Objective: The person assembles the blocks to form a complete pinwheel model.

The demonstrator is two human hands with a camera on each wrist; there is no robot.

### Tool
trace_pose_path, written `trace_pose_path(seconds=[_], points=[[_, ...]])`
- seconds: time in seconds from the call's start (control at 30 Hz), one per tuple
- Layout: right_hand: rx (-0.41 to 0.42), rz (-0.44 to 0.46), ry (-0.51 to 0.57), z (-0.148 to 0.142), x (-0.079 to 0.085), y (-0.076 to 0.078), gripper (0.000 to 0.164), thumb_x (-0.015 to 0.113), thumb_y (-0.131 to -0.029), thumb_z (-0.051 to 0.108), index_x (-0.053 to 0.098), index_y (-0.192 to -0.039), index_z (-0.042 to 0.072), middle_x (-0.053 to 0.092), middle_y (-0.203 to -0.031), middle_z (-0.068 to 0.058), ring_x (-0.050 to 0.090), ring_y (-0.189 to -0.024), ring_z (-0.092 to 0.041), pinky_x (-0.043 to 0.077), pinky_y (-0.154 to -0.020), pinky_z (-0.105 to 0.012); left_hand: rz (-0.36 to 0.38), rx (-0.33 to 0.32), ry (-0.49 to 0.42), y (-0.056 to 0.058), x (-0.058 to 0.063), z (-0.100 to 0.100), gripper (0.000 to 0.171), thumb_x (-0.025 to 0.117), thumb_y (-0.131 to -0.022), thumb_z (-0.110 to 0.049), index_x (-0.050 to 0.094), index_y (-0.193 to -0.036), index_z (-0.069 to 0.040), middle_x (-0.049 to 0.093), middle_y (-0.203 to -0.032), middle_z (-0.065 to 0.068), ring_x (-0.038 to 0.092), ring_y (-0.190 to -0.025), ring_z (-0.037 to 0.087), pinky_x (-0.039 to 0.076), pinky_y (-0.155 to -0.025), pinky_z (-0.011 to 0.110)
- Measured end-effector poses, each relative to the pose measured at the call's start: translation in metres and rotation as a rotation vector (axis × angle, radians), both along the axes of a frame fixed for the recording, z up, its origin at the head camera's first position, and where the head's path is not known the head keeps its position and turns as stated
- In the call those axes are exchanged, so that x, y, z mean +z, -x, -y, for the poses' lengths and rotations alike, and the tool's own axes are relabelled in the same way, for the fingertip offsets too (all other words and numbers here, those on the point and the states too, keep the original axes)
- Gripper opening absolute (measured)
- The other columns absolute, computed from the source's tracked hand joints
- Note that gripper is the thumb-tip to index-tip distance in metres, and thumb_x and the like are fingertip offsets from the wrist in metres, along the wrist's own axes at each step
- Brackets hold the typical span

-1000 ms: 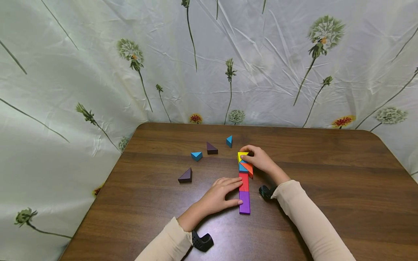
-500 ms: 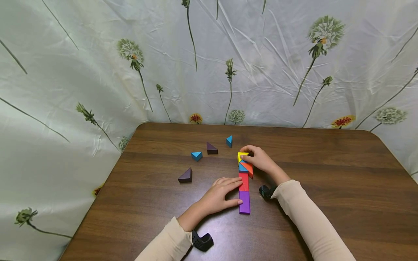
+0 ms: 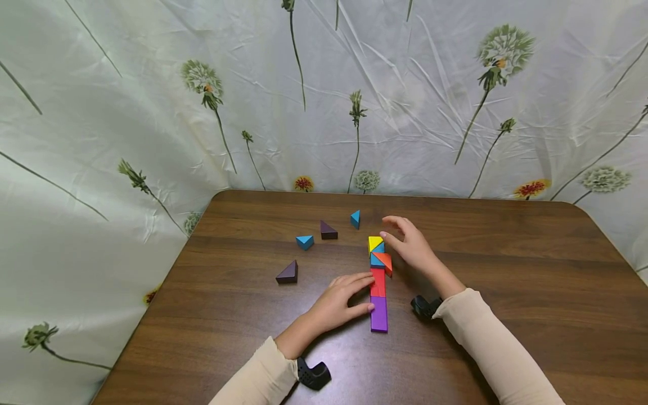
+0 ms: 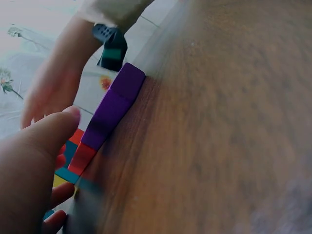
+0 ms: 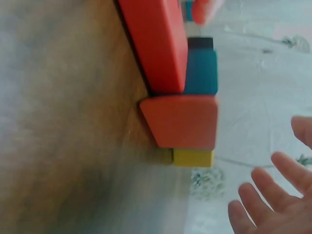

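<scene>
A row of coloured blocks runs away from me on the table. Nearest lies a purple block [image 3: 379,315], then a red block [image 3: 378,282]. Beyond them sit blue triangular blocks [image 3: 377,259], an orange triangular block [image 3: 383,261] jutting to the right, and a yellow triangular block [image 3: 374,242] at the far end. My left hand [image 3: 336,304] lies along the row's left side, fingers extended, fingertips at the red block and thumb at the purple one. To the right of the yellow block, my right hand [image 3: 412,244] hovers with spread fingers, holding nothing.
Left of the row lie loose triangular blocks: a dark block [image 3: 287,273], another dark block [image 3: 328,230], a blue block [image 3: 305,242] and a second blue block [image 3: 356,219]. The wooden table [image 3: 506,253] ends at a flower-printed cloth [image 3: 405,84] behind.
My right hand has let go of the yellow block and moved off to the right, its fingers opening. The left hand has barely shifted, and the row stands as before.
</scene>
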State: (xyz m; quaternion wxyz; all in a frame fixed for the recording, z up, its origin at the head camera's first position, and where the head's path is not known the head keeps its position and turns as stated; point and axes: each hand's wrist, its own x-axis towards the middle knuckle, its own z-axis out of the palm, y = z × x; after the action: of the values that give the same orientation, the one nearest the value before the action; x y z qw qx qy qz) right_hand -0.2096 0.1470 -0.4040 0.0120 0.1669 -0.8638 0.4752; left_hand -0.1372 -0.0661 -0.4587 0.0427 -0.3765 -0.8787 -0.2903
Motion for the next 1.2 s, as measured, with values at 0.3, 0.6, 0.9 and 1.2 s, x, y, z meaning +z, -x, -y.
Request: trace_pose_path(seconds=[0.3, 0.6, 0.9, 1.2], points=[[-0.009, -0.137, -0.034, -0.005, 0.002, -0.038, 0.050, 0.061, -0.087, 0.022, 0.043, -0.130, 0.004, 0.042, -0.128, -0.012, 0.039, -0.116, -0.032, 0.033, -0.093, -0.051, -0.005, 0.087, -0.097, 0.001, 0.000, -0.001, 0.049, 0.060, -0.086, -0.033, 0.050, -0.127, -0.009, 0.050, -0.126, 0.003, 0.045, -0.116, 0.018, 0.035, -0.096, 0.035], [0.049, -0.192, -0.071, -0.009, -0.010, -0.079, 0.056, 0.069, -0.080, 0.016, 0.045, -0.128, 0.002, 0.045, -0.128, -0.010, 0.043, -0.115, -0.027, 0.038, -0.091, -0.046, 0.009, 0.157, -0.127, 0.002, 0.002, -0.001, 0.053, 0.062, -0.085, -0.032, 0.047, -0.128, -0.004, 0.048, -0.128, 0.006, 0.043, -0.116, 0.020, 0.036, -0.095, 0.035], [0.154, -0.143, -0.153, -0.006, -0.025, -0.101, 0.063, 0.072, -0.076, 0.029, 0.047, -0.130, 0.008, 0.045, -0.131, -0.005, 0.039, -0.120, -0.025, 0.035, -0.094, -0.048, 0.019, 0.217, -0.138, 0.007, 0.006, -0.001, 0.056, 0.061, -0.085, -0.033, 0.044, -0.129, -0.003, 0.045, -0.129, 0.009, 0.040, -0.119, 0.023, 0.034, -0.097, 0.037], [0.198, -0.099, -0.232, -0.005, -0.036, -0.105, 0.061, 0.073, -0.075, 0.027, 0.050, -0.128, 0.008, 0.047, -0.130, -0.009, 0.041, -0.119, -0.027, 0.034, -0.094, -0.047, 0.042, 0.262, -0.160, 0.028, 0.012, -0.003, 0.058, 0.061, -0.086, -0.032, 0.041, -0.130, -0.001, 0.043, -0.130, 0.012, 0.039, -0.119, 0.026, 0.033, -0.097, 0.040]])
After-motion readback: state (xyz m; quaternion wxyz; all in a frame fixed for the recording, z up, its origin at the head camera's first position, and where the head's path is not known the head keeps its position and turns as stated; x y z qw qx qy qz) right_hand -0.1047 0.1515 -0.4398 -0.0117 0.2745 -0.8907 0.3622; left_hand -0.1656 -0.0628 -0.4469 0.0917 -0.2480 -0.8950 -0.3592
